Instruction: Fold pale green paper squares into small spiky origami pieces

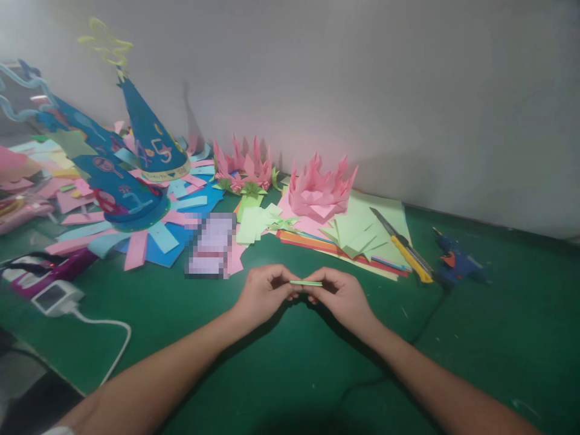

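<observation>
A thin folded strip of light green paper (306,283) is held level between my two hands, just above the green table (281,368). My left hand (265,293) pinches its left end with fingers curled. My right hand (341,294) pinches its right end the same way. Both hands meet near the middle of the table, in front of the paper pile.
Behind the hands lie light green folded pieces (254,222), a stack of coloured sheets (362,241), pink paper lotuses (319,190), a yellow utility knife (405,248) and a blue glue gun (455,260). Blue party cones (151,142) and paper strips crowd the left. A white charger (57,297) with cable lies front left.
</observation>
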Tool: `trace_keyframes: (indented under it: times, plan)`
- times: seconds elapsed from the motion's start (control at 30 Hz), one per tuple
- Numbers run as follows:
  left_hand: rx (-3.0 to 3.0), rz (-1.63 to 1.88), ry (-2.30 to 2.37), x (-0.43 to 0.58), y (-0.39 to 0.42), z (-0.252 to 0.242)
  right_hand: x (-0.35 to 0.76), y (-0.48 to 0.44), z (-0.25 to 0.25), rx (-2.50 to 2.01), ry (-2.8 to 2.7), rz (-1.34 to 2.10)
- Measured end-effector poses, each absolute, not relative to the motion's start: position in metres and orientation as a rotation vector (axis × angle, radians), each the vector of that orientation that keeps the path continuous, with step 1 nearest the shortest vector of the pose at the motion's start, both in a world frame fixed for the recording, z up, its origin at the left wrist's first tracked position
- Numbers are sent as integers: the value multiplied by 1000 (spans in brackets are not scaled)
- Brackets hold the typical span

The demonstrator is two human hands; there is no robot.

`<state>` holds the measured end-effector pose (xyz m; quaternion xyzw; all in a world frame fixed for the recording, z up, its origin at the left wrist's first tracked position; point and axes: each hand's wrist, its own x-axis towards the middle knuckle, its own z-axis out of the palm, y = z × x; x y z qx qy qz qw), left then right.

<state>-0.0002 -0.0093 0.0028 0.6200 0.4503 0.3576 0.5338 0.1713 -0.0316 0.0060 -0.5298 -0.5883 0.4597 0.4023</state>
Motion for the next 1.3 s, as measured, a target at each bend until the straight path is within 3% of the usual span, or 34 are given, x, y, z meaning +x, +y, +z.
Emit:
trace_keyframes:
  times: [0.23,0.47,1.3]
  plan:
    - [1726,987,997,-3,-1,1,177,-27,1,-1279,-1618,990]
    - [1337,965,837,1,-3,0,174,-28,2,-1279,-1596,1033]
    - [1195,908,831,1,-1,-2,176,-27,-4,-1306,-1576,1026]
